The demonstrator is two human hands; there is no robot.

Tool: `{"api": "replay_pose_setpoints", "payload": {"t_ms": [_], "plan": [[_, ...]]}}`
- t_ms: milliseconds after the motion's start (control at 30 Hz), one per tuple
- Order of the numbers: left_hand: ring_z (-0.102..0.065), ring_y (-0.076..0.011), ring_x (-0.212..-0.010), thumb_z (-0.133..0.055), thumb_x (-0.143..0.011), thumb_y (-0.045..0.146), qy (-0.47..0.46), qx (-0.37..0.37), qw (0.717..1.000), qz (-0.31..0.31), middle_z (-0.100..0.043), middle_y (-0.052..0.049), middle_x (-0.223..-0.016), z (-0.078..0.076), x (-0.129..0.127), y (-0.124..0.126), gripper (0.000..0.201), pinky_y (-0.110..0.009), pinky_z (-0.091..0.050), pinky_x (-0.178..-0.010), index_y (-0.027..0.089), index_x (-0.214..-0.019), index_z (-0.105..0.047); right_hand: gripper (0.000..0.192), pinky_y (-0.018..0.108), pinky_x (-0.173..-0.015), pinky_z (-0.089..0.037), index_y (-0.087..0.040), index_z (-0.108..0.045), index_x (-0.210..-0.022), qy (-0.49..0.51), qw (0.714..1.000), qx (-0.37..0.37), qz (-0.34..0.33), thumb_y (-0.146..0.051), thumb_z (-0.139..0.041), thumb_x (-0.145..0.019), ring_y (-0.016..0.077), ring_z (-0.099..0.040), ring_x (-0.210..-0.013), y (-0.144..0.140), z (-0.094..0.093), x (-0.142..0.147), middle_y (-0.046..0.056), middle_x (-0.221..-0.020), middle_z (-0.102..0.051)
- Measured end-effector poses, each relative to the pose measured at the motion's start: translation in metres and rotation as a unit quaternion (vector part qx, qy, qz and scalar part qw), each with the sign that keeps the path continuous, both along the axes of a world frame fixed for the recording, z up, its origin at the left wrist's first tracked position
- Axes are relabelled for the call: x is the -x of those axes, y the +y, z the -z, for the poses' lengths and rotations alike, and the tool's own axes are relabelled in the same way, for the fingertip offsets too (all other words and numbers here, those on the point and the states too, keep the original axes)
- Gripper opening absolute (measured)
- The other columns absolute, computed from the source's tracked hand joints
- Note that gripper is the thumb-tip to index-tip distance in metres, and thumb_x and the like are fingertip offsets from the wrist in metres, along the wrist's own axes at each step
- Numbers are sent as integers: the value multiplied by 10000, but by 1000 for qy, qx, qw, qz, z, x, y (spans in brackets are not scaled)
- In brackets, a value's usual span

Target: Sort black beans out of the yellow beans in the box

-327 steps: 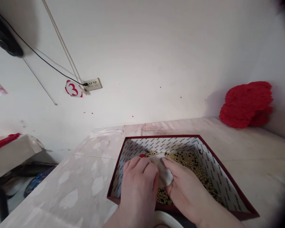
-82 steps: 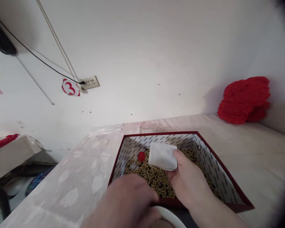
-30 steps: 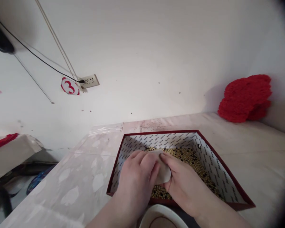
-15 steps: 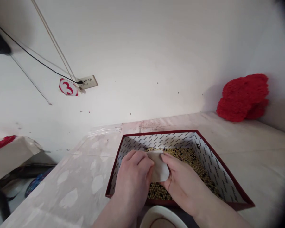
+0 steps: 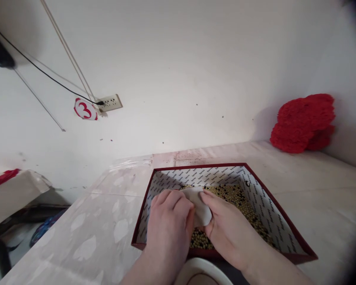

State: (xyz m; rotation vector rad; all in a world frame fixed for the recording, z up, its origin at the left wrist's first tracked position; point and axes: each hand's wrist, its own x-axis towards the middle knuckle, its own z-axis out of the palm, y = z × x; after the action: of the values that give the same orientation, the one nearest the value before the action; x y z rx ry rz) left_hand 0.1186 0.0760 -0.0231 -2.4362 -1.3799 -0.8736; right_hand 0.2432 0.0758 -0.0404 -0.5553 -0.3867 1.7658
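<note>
My right hand (image 5: 228, 225) grips a small white piece with rounded corners (image 5: 202, 211), thumb on top and fingers beneath. It is tilted above the box, and I cannot tell whether it is flat or a shallow dish. My left hand (image 5: 170, 215) is curled closed over its left side; its fingertips, and anything in them, are hidden. Below both hands is a dark red box (image 5: 284, 213) lined with white printed paper. Yellowish and black beans (image 5: 231, 194) cover its bottom.
A white bowl (image 5: 219, 269) stands at the near side of the box, partly cut off. The box sits on a pale patterned tablecloth (image 5: 106, 229). A fluffy red bundle (image 5: 302, 122) rests at the back right against the wall. A wall socket (image 5: 111, 103) has a black cable plugged in.
My left hand has shifted slightly right and turned a little over the white piece. The right hand, box and bowl look nearly the same.
</note>
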Motion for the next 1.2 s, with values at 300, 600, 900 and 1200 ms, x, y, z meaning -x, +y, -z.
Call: {"api": "replay_pose_setpoints", "payload": {"t_ms": [300,600,900,1200], "plan": [[-522,-200,-741,-549,-796,109,11,1,1000,-2,-583,-22,-718,1,-3,-3,181,-370,-427,-698,182,-631,-554,62,214,-623,-474,-195,-652,-760,-5,1000,16,14,-163,-606,-786,113,-568,-698,-1,-1,-1,-6,-741,-646],[-514,-192,-714,-553,-809,139,-16,-12,999,-30,-575,-16,-696,0,0,0,172,-347,-409,-666,188,-645,-563,65,236,-609,-472,-203,-654,-809,-4,1000,8,-5,-185,-592,-806,132,-579,-702,-2,-2,-1,-5,-724,-648],[-519,-198,-733,-540,-826,167,-42,-23,998,-39,-588,-27,-727,-2,2,2,156,-353,-414,-678,186,-677,-582,88,244,-629,-460,-192,-672,-833,-20,999,-9,-48,-209,-588,-812,125,-576,-694,-2,-3,1,3,-746,-658],[-512,-199,-734,-537,-823,150,-26,-6,999,-35,-586,-21,-721,-1,0,-1,173,-369,-405,-691,186,-655,-562,53,231,-611,-450,-197,-674,-804,-23,1000,1,-15,-206,-636,-768,120,-568,-685,-4,0,1,1,-739,-658]]}}
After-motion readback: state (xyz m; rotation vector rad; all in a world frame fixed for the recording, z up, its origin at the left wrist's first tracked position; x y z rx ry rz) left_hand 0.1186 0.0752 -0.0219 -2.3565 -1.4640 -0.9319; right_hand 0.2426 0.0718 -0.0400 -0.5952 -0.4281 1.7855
